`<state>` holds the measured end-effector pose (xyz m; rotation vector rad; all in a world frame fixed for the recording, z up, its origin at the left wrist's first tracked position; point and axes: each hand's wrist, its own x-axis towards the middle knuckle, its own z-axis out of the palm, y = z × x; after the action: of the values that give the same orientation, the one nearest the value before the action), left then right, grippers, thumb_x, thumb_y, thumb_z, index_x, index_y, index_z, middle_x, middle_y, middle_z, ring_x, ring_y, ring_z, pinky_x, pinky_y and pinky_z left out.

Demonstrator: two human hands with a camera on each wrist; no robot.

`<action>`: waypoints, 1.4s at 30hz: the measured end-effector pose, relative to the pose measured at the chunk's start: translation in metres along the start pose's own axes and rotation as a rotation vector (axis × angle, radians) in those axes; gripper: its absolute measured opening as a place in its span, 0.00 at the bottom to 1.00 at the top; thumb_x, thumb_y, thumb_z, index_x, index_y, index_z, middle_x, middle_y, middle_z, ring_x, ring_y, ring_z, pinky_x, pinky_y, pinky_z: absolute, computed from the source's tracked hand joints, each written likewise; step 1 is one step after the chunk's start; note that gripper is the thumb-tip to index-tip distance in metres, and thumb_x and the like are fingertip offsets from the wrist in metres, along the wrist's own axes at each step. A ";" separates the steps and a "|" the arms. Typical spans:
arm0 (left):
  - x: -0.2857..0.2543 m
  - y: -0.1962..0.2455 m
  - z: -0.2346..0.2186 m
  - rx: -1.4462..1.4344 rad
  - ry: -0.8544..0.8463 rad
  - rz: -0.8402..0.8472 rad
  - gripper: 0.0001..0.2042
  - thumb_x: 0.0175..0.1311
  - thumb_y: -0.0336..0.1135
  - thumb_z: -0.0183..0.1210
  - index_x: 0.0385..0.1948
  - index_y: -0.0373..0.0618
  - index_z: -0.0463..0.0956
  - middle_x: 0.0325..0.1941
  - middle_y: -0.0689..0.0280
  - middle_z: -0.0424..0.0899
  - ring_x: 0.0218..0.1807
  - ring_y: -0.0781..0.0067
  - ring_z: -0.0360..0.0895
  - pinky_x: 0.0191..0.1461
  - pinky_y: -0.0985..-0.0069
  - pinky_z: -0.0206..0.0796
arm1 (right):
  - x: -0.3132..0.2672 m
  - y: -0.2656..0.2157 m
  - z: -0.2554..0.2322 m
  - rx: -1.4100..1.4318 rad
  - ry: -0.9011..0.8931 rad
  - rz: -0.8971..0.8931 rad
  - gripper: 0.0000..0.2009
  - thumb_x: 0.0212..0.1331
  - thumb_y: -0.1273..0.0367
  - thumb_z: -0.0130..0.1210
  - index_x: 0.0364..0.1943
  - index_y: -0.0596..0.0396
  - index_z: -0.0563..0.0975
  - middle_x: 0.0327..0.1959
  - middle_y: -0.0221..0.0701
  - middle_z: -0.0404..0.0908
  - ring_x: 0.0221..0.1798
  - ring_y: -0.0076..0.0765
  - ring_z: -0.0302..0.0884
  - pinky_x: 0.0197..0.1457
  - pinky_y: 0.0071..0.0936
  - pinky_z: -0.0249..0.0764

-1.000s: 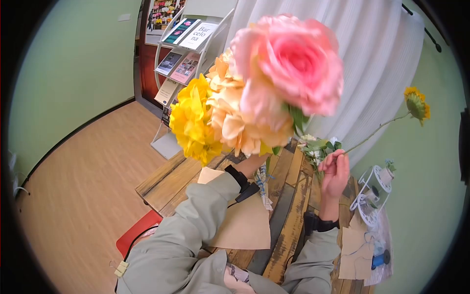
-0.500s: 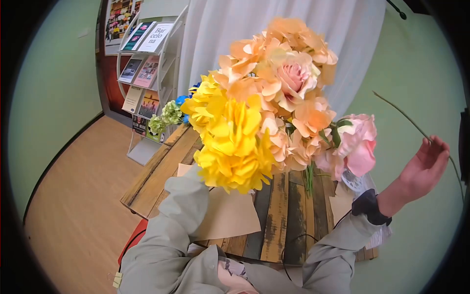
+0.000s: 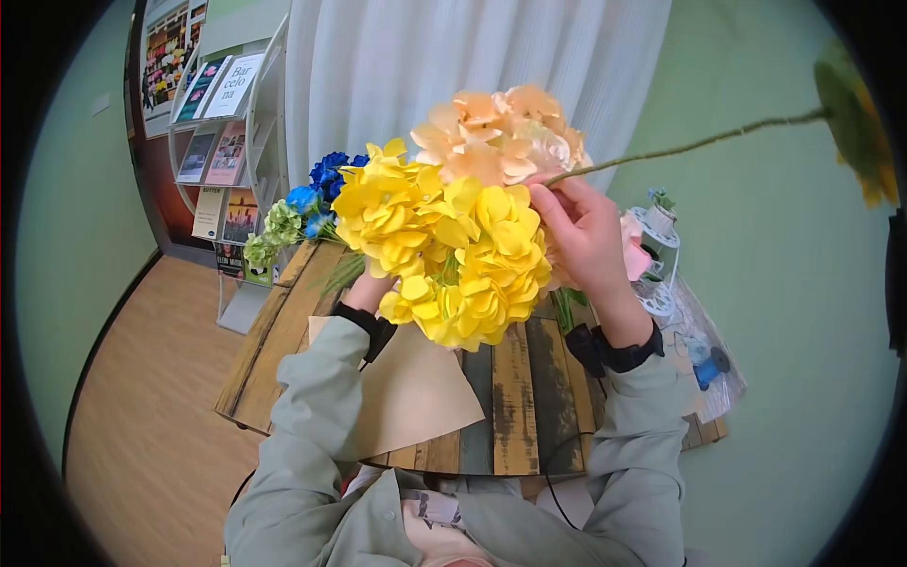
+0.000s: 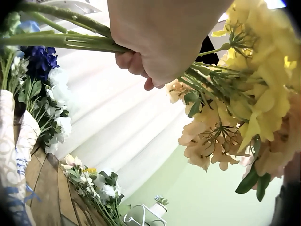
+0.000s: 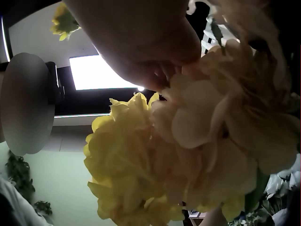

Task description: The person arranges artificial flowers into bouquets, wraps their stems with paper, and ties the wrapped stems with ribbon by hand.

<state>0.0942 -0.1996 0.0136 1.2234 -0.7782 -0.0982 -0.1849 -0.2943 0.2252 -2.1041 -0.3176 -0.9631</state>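
Observation:
My left hand [image 4: 160, 42] grips a bundle of green stems [image 4: 70, 42] below a bouquet. In the head view that hand is mostly hidden behind yellow hydrangea-like blooms [image 3: 472, 255]. Peach blooms [image 3: 501, 132] stand behind the yellow ones, and a pink rose [image 3: 635, 248] peeks out past my right wrist. Between thumb and fingers, my right hand [image 3: 590, 236] pinches a single sunflower stem [image 3: 699, 149] at the bouquet's right side. The sunflower head [image 3: 855, 123] points outward at the right edge. From the right wrist, petals cover the fingertips.
Brown wrapping paper [image 3: 416, 392] lies on the wooden table [image 3: 515, 406]. Blue and green flowers [image 3: 302, 200] lie at the back left, and white flowers [image 4: 108, 188] on the table. At the right are a white plant stand [image 3: 661, 293] and a blue ribbon spool [image 3: 710, 367]. A magazine rack [image 3: 227, 161] stands behind.
My right hand swung out to the right with the sunflower, then came in against the bouquet. The bouquet has lowered and turned, bringing the yellow blooms to the front. The head view has shifted.

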 end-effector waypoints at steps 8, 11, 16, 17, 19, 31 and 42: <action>-0.047 -0.015 -0.021 0.076 -0.002 0.105 0.11 0.64 0.35 0.51 0.44 0.43 0.74 0.37 0.63 0.77 0.43 0.65 0.72 0.46 0.70 0.63 | 0.018 0.023 0.000 0.151 -0.063 0.198 0.10 0.61 0.70 0.52 0.36 0.67 0.75 0.31 0.34 0.80 0.33 0.25 0.79 0.39 0.19 0.75; -0.051 -0.014 -0.017 0.100 -0.012 0.178 0.10 0.65 0.35 0.51 0.43 0.43 0.75 0.35 0.64 0.77 0.40 0.67 0.71 0.44 0.71 0.61 | 0.012 0.064 0.014 0.102 -0.023 0.108 0.10 0.58 0.68 0.55 0.35 0.65 0.77 0.25 0.31 0.78 0.26 0.21 0.73 0.33 0.20 0.70; -0.109 -0.031 -0.048 0.166 0.006 0.296 0.10 0.65 0.36 0.51 0.42 0.43 0.75 0.32 0.66 0.75 0.37 0.70 0.69 0.39 0.73 0.59 | 0.014 0.082 0.023 -0.028 -0.130 0.109 0.11 0.55 0.68 0.57 0.35 0.64 0.78 0.26 0.32 0.78 0.27 0.26 0.74 0.34 0.22 0.70; -0.116 -0.032 -0.054 0.178 0.010 0.315 0.10 0.65 0.36 0.51 0.42 0.43 0.76 0.32 0.66 0.75 0.36 0.71 0.69 0.38 0.73 0.58 | 0.013 0.091 0.026 -0.092 -0.228 0.090 0.11 0.54 0.68 0.57 0.35 0.63 0.78 0.28 0.33 0.79 0.29 0.28 0.75 0.35 0.23 0.71; -0.045 -0.006 -0.012 0.204 0.029 0.356 0.09 0.65 0.36 0.51 0.41 0.44 0.76 0.31 0.67 0.74 0.34 0.72 0.68 0.37 0.74 0.58 | 0.011 0.092 0.028 -0.106 -0.237 -0.071 0.11 0.52 0.69 0.58 0.35 0.64 0.78 0.30 0.32 0.79 0.32 0.28 0.75 0.38 0.24 0.72; -0.049 0.007 -0.027 0.427 0.217 0.581 0.09 0.66 0.36 0.51 0.38 0.44 0.77 0.24 0.71 0.71 0.25 0.81 0.64 0.26 0.79 0.52 | 0.012 0.014 -0.042 0.262 0.554 -0.213 0.10 0.66 0.68 0.45 0.32 0.60 0.73 0.28 0.32 0.75 0.31 0.27 0.75 0.36 0.23 0.74; -0.015 0.147 0.008 -0.190 -0.041 -0.095 0.14 0.63 0.40 0.56 0.40 0.37 0.77 0.11 0.79 0.56 0.13 0.87 0.50 0.18 0.83 0.40 | -0.013 0.055 0.015 0.200 0.071 0.065 0.10 0.66 0.67 0.46 0.37 0.61 0.75 0.29 0.31 0.76 0.30 0.21 0.75 0.27 0.19 0.73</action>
<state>0.0299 -0.1450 0.1346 1.0803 -0.7288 -0.2695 -0.1576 -0.3186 0.1790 -1.8831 -0.2954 -0.9257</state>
